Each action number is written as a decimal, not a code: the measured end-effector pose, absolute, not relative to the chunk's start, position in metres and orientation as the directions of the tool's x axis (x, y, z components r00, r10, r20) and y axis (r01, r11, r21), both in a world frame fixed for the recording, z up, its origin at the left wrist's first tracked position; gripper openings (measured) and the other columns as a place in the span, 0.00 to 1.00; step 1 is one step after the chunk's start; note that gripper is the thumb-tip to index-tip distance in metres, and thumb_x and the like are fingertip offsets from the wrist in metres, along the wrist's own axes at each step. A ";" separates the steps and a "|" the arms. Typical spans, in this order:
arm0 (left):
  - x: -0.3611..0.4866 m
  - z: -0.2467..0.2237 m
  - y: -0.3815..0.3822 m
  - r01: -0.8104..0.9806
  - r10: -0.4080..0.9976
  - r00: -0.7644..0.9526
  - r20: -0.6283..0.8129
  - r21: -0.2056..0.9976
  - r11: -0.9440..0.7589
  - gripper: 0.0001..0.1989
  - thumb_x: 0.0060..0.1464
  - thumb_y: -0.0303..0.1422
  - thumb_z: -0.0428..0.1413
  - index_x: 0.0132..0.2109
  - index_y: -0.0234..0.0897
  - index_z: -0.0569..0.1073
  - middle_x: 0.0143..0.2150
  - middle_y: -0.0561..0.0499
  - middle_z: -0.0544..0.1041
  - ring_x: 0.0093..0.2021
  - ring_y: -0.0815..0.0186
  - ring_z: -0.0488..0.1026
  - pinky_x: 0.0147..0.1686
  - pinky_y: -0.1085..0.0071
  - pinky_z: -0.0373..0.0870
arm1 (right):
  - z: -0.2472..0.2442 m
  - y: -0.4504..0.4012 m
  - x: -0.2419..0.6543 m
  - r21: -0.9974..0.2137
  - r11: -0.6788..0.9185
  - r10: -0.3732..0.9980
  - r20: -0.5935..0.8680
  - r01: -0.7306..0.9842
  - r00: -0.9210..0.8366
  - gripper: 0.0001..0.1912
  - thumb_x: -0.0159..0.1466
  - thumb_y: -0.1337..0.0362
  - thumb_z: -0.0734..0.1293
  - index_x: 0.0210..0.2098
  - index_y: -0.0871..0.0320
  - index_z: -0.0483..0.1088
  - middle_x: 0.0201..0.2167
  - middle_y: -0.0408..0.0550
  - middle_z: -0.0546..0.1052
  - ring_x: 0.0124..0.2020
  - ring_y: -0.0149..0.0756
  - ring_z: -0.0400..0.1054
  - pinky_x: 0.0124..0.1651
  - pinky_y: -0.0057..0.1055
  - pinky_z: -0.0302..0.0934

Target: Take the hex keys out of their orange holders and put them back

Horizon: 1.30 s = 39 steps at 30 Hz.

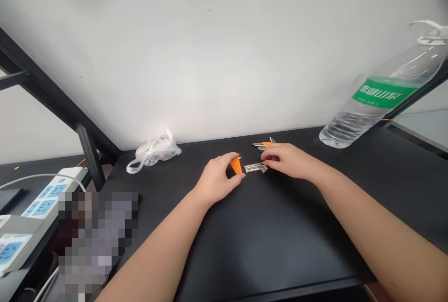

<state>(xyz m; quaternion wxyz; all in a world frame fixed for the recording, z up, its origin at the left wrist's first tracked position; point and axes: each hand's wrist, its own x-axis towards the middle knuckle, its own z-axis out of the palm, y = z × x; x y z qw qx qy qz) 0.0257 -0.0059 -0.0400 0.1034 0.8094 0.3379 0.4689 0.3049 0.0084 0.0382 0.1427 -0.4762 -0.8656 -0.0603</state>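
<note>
left hand (217, 179) in a wide pinch, right hand (290, 159) near, palm down

Flat orange plastic holder (236, 165): plain, unpatterned. Bent silver metal keys (254, 167): pale shine. Second orange plastic holder (266, 144): same orange, its slim metal keys (260, 144) silver and dark grey. Flat black tabletop (280, 232): plain, soft grey sheen. Clear plastic bottle (362, 119): green label (387, 93), white lettering; white handle (429, 25). Crumpled plastic bag (159, 150): translucent white. Long white plastic power strip (52, 213): light-blue socket panels (44, 207). Smooth painted wall (224, 59): plain greyish white.
</note>
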 end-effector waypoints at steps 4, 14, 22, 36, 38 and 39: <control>0.026 -0.040 -0.006 0.451 0.644 0.334 0.688 0.483 -0.750 0.25 0.59 0.39 0.62 0.62 0.45 0.70 0.59 0.52 0.78 0.57 0.58 0.76 0.58 0.59 0.73 | 0.034 0.013 0.304 -0.045 0.480 0.852 0.259 0.876 -0.454 0.07 0.64 0.64 0.65 0.33 0.52 0.75 0.36 0.45 0.78 0.36 0.40 0.71 0.37 0.35 0.63; 0.024 -0.040 -0.004 0.495 0.661 0.312 0.682 0.478 -0.726 0.26 0.58 0.39 0.62 0.63 0.43 0.70 0.58 0.50 0.79 0.54 0.57 0.77 0.56 0.59 0.74 | 0.035 0.007 0.299 -0.251 0.454 0.867 0.347 0.855 -0.358 0.02 0.63 0.64 0.66 0.35 0.53 0.70 0.29 0.41 0.74 0.28 0.35 0.67 0.32 0.31 0.60; 0.024 -0.038 -0.004 0.503 0.649 0.326 0.688 0.454 -0.735 0.24 0.58 0.38 0.63 0.60 0.43 0.72 0.55 0.51 0.80 0.52 0.58 0.78 0.55 0.59 0.75 | 0.037 -0.015 0.272 -0.183 0.700 0.663 0.527 0.691 -0.532 0.09 0.68 0.66 0.63 0.40 0.51 0.76 0.37 0.45 0.77 0.32 0.35 0.69 0.36 0.34 0.62; 0.024 -0.038 -0.006 0.487 0.625 0.321 0.712 0.442 -0.754 0.24 0.58 0.39 0.63 0.61 0.44 0.71 0.56 0.50 0.80 0.54 0.56 0.78 0.56 0.57 0.74 | 0.041 -0.023 0.272 -0.061 0.723 0.611 0.523 0.688 -0.595 0.12 0.70 0.67 0.61 0.42 0.51 0.76 0.39 0.49 0.77 0.37 0.40 0.72 0.39 0.38 0.65; 0.025 -0.039 -0.006 0.498 0.625 0.330 0.708 0.432 -0.752 0.25 0.58 0.39 0.63 0.61 0.43 0.71 0.56 0.49 0.80 0.54 0.56 0.77 0.56 0.56 0.74 | 0.041 -0.023 0.272 -0.032 0.732 0.595 0.517 0.681 -0.615 0.13 0.70 0.68 0.60 0.43 0.51 0.76 0.40 0.49 0.77 0.39 0.41 0.72 0.41 0.39 0.66; 0.025 -0.039 -0.006 0.505 0.625 0.336 0.705 0.425 -0.751 0.25 0.58 0.39 0.63 0.61 0.43 0.71 0.55 0.49 0.80 0.53 0.56 0.78 0.57 0.56 0.73 | 0.041 -0.023 0.272 -0.022 0.735 0.588 0.519 0.678 -0.621 0.13 0.70 0.69 0.60 0.43 0.51 0.76 0.40 0.49 0.77 0.39 0.41 0.72 0.42 0.39 0.66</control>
